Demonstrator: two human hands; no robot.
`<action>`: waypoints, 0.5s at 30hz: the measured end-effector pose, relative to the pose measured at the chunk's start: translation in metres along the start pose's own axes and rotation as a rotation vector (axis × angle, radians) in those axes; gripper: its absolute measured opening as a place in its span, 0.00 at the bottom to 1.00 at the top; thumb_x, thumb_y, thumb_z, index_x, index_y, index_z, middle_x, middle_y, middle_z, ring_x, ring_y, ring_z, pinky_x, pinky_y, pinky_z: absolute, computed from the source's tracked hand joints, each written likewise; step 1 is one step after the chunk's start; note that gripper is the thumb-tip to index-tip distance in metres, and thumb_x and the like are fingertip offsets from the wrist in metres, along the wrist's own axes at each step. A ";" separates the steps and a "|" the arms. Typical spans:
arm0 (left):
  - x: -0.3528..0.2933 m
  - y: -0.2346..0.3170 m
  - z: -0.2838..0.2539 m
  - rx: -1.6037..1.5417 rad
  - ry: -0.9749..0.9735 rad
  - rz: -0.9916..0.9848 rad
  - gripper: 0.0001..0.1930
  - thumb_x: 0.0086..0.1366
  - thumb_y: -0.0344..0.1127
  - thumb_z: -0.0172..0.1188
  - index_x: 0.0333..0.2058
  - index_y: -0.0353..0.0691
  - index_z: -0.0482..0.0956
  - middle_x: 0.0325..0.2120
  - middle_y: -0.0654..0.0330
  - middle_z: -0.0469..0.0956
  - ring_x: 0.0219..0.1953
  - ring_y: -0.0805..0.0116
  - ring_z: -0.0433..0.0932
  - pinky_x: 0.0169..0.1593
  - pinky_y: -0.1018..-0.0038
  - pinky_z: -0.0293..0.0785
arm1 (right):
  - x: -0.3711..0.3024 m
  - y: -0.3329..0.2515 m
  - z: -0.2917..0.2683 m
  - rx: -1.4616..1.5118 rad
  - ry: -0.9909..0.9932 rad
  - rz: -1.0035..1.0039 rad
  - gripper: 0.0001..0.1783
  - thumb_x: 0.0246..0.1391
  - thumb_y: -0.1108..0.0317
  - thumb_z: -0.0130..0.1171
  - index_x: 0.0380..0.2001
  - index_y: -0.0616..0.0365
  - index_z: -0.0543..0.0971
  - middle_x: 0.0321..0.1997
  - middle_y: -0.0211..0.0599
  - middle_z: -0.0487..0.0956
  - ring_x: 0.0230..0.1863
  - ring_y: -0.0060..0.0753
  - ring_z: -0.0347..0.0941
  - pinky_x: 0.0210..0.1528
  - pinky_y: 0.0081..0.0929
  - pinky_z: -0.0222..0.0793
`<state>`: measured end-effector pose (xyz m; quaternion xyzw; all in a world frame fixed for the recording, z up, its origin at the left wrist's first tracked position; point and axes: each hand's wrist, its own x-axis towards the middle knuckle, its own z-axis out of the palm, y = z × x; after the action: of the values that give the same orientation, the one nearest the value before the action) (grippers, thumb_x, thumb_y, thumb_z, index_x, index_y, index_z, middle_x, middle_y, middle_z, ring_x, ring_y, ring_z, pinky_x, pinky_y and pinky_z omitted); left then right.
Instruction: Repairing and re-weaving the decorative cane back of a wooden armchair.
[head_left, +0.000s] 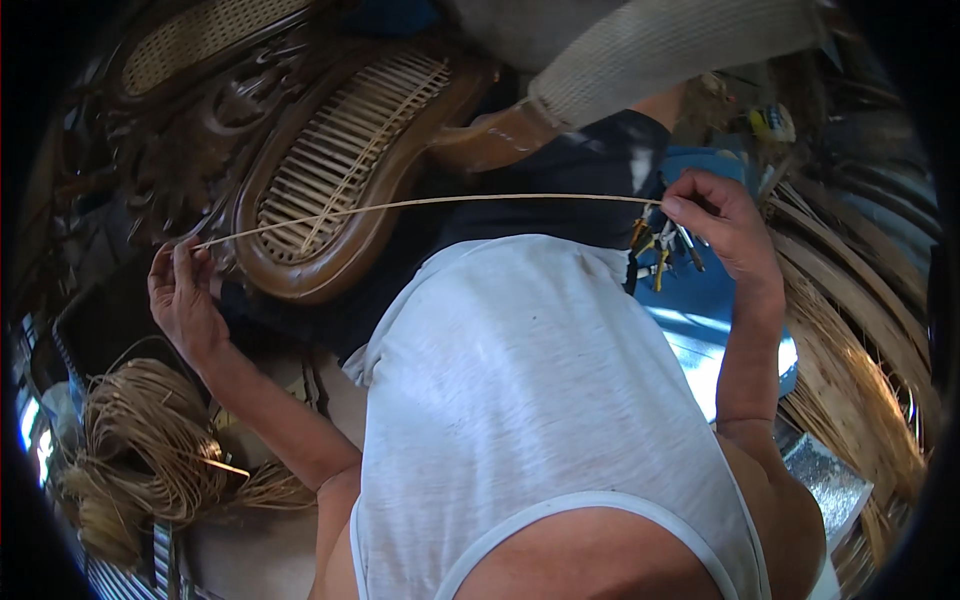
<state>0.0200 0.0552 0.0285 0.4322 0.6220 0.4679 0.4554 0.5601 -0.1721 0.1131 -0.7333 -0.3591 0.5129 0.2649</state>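
The left hand [190, 310] is pinching one end of a thin cane strip [480, 198] between thumb and fingers, while the right hand [737, 228] is gripping the other end. The strip is stretching between them in a slight upward bow, passing over the lower part of a carved wooden frame [300, 286], whose opening is holding rows of pale strands [345, 140]. A coil of cane [150, 430] is lying near the left forearm, and tools [664, 252] are resting just below the right hand
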 end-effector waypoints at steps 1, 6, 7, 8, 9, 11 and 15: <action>-0.002 0.001 -0.004 0.000 0.000 -0.003 0.12 0.73 0.30 0.64 0.51 0.34 0.75 0.41 0.53 0.84 0.38 0.73 0.84 0.43 0.79 0.83 | 0.002 -0.001 0.001 -0.002 -0.016 0.012 0.13 0.59 0.59 0.68 0.34 0.60 0.83 0.30 0.21 0.77 0.33 0.14 0.69 0.38 0.19 0.63; -0.010 0.000 -0.016 -0.009 0.028 -0.022 0.13 0.72 0.30 0.65 0.50 0.33 0.74 0.41 0.52 0.84 0.37 0.72 0.84 0.43 0.77 0.84 | 0.011 -0.009 0.007 0.035 -0.055 0.006 0.12 0.60 0.61 0.68 0.35 0.59 0.81 0.31 0.19 0.76 0.35 0.12 0.67 0.40 0.17 0.61; -0.011 -0.001 -0.018 0.001 0.036 -0.031 0.13 0.72 0.30 0.65 0.50 0.33 0.74 0.41 0.52 0.85 0.37 0.72 0.84 0.43 0.77 0.84 | 0.012 -0.010 0.009 0.041 -0.058 0.005 0.12 0.60 0.61 0.68 0.35 0.59 0.81 0.31 0.19 0.76 0.35 0.12 0.68 0.41 0.17 0.61; -0.012 -0.002 -0.019 0.006 0.042 -0.040 0.13 0.72 0.30 0.65 0.50 0.33 0.74 0.41 0.52 0.85 0.37 0.72 0.84 0.43 0.77 0.84 | 0.014 -0.012 0.009 0.043 -0.058 0.004 0.11 0.60 0.61 0.68 0.34 0.58 0.81 0.31 0.19 0.76 0.35 0.12 0.68 0.41 0.16 0.62; -0.013 -0.002 -0.020 0.009 0.045 -0.050 0.13 0.72 0.30 0.65 0.50 0.33 0.74 0.41 0.52 0.85 0.37 0.72 0.84 0.43 0.77 0.84 | 0.015 -0.014 0.009 0.055 -0.053 0.007 0.11 0.60 0.62 0.68 0.34 0.58 0.81 0.31 0.19 0.76 0.35 0.12 0.68 0.41 0.16 0.62; -0.013 -0.003 -0.021 0.021 0.055 -0.062 0.12 0.72 0.30 0.65 0.49 0.34 0.73 0.41 0.52 0.85 0.36 0.72 0.84 0.42 0.77 0.84 | 0.016 -0.017 0.010 0.028 -0.049 0.009 0.11 0.60 0.61 0.68 0.34 0.59 0.82 0.31 0.20 0.77 0.34 0.12 0.69 0.40 0.17 0.63; -0.014 -0.003 -0.021 0.013 0.054 -0.074 0.13 0.72 0.30 0.66 0.49 0.35 0.73 0.40 0.53 0.86 0.36 0.73 0.84 0.40 0.79 0.83 | 0.018 -0.021 0.009 0.038 -0.068 0.007 0.11 0.60 0.62 0.68 0.34 0.59 0.83 0.31 0.21 0.78 0.35 0.13 0.69 0.41 0.19 0.63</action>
<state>0.0024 0.0375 0.0309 0.3990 0.6528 0.4580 0.4526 0.5502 -0.1450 0.1155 -0.7117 -0.3552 0.5452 0.2648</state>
